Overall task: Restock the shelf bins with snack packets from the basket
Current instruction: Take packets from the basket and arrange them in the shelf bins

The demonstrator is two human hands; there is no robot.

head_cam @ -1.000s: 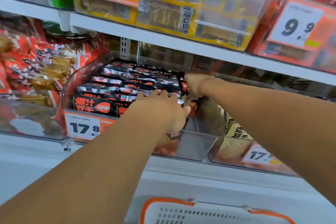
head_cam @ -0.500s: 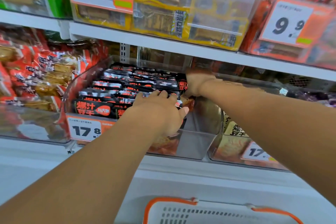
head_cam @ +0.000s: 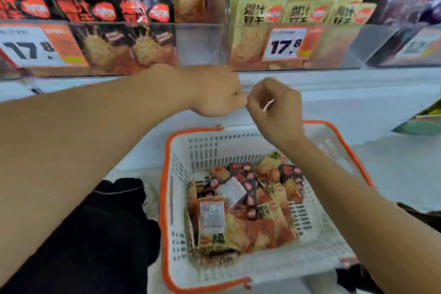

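Both hands, left (head_cam: 216, 93) and right (head_cam: 276, 112), hover curled and empty above the basket (head_cam: 181, 150); shelf tags (head_cam: 285, 43) read 17.8.

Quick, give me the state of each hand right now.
Left hand: fingers curled, nothing visible in it.
Right hand: fingers curled; a small pale pink sliver shows at them, but whether it is held cannot be told.
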